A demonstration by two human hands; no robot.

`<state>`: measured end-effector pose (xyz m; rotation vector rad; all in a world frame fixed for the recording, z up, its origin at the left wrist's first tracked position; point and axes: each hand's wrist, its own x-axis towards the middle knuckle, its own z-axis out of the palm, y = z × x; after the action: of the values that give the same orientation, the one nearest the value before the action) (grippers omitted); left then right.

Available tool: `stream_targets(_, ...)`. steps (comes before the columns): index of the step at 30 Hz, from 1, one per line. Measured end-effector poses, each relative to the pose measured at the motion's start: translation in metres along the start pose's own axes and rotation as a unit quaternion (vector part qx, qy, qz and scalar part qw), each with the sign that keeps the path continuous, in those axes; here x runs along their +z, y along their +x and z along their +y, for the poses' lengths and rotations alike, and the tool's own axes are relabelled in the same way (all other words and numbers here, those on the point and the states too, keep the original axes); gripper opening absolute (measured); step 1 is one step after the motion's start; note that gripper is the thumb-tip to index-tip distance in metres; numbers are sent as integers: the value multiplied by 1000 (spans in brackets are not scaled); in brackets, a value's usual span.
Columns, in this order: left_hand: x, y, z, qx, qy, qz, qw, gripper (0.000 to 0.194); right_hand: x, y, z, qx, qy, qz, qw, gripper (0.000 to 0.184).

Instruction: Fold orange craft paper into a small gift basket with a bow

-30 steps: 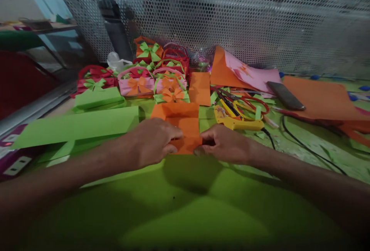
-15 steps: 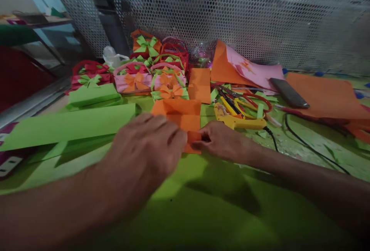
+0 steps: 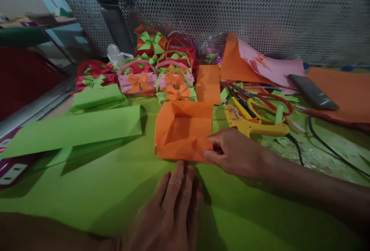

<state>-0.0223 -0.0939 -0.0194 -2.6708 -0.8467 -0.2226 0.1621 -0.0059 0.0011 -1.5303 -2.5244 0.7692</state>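
A folded orange paper box [image 3: 185,127] lies on the green work surface, its top side open toward me. My right hand [image 3: 237,152] pinches the box's right edge between thumb and fingers. Just below the front edge, my left hand [image 3: 176,204] is stretched out with its fingertips at or very near the paper; it grips nothing. Behind the box stand small paper bags with bows, among them a pink bag [image 3: 137,82] with an orange bow. An orange paper strip [image 3: 208,84] lies close behind the box.
To the right are a yellow glue gun [image 3: 257,127] with a black cord, scissors [image 3: 273,104] and a dark phone [image 3: 313,92]. Green folded paper [image 3: 86,129] and a power strip [image 3: 13,170] lie left. A perforated metal panel [image 3: 202,4] rises behind.
My left hand has come off the orange box, moving down toward me, and its fingers have straightened. The right hand keeps its pinch on the right edge. The view has shifted slightly.
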Motion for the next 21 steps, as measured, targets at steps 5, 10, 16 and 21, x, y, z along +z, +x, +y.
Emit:
stream_targets(5,-1,-1,-3,3,15,-2,1000,34,0,0,-1,3,-16,5,1000,29)
stream_targets(10,2,3,-3,13,13,-2,1000,37,-1,0,-1,-1,-19,3,1000,30)
stream_targets(16,5,5,-1,-16,-11,-16,1000,38,-2,2,-3,26,-12,9,1000,32)
stream_targets(21,0,2,-3,-2,16,-11,1000,36,1,0,-9,29,-61,35,997,31)
